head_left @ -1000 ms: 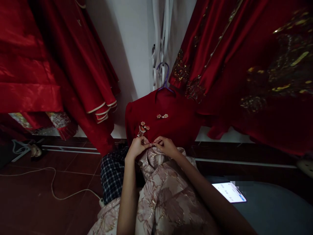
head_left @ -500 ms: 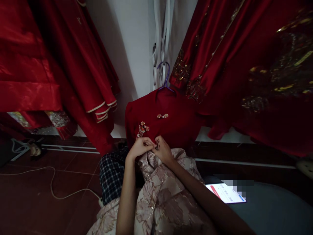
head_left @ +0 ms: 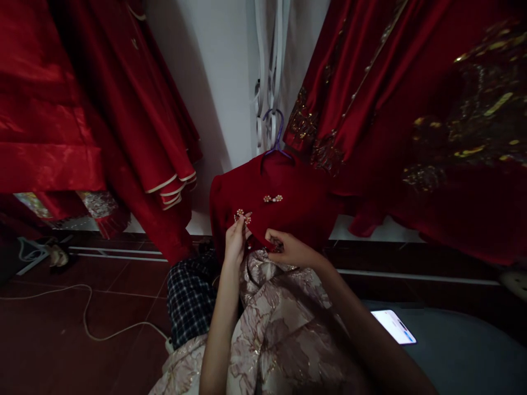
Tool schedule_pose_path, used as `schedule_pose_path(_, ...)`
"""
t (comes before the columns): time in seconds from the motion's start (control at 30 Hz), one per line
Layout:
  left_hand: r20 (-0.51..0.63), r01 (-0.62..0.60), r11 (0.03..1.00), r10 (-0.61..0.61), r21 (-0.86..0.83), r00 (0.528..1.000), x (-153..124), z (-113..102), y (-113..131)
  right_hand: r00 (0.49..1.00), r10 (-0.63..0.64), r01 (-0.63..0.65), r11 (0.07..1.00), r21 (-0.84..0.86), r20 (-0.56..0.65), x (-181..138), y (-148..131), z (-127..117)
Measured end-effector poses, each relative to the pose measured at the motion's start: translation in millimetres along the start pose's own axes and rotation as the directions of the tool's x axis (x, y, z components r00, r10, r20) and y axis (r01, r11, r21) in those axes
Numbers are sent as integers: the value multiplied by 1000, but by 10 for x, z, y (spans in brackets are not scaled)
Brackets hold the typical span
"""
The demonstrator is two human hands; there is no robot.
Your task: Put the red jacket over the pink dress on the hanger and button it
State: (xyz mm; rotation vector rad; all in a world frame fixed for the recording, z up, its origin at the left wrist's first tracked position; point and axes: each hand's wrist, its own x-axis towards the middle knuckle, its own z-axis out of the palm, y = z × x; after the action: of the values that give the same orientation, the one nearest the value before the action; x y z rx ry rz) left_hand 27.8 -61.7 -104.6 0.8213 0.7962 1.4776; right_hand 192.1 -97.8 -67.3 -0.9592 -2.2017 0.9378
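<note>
A red jacket hangs in front of me on a purple hanger. A flower-shaped, pearl-like clasp crosses its upper front. Lower left sits a beaded brooch, partly covered by fingers. My left hand is closed on the jacket's front right at this brooch, fingertips pointing up. To its right, my right hand has its fingers curled at the jacket's lower front. Whatever lies between those fingers is too dark to make out. Patterned pale fabric lies over my lap, below both hands.
Red garments hang on the left, and red garments with gold sequins on the right. A lit phone rests on a grey surface at lower right. A white cable runs over the tiled floor. White rails lie low on both sides.
My hands, together at the jacket's lower front before, are now apart. The left has moved up to the brooch, and the right has shifted to the right. The phone's screen display has changed.
</note>
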Motion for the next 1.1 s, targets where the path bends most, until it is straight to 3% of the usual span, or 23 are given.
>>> schedule_pose_path(0.13,-38,-26,999,27,33,999,42,-23,-50,999,3,-1,999,-41,48,18,45,60)
schedule_pose_path(0.3,-148,-28,983,56,180,987,86,-15,-82,999,26,-25,999,-46,24,38,65,102)
schedule_pose_path(0.37,-93,-48,979,67,197,993,92,55,-48,999,29,-28,998,-54,23,32,63,82)
schedule_pose_path(0.47,68,-233,935,223,268,972,108,230,105,998,41,-37,996,-86,45,2,71,1)
schedule_pose_path(0.53,203,-401,833,348,380,915,145,363,260,997,56,-50,992,-118,55,-27,85,-66)
schedule_pose_path(0.6,369,-536,654,390,534,844,212,483,421,995,67,-57,988,-141,67,-54,102,-122)
schedule_pose_path(0.73,645,-683,139,239,717,725,394,663,647,992,55,-40,991,-131,114,-82,115,-163)
schedule_pose_path(0.8,694,-699,-22,151,715,704,484,728,698,990,51,-36,993,-113,134,-84,110,-159)
schedule_pose_path(0.93,745,-735,-133,48,665,665,633,803,744,987,74,-61,994,-93,141,-90,132,-143)
schedule_pose_path(1.1,845,-830,-172,37,530,533,682,780,830,971,143,-142,990,-17,191,-133,221,-161)
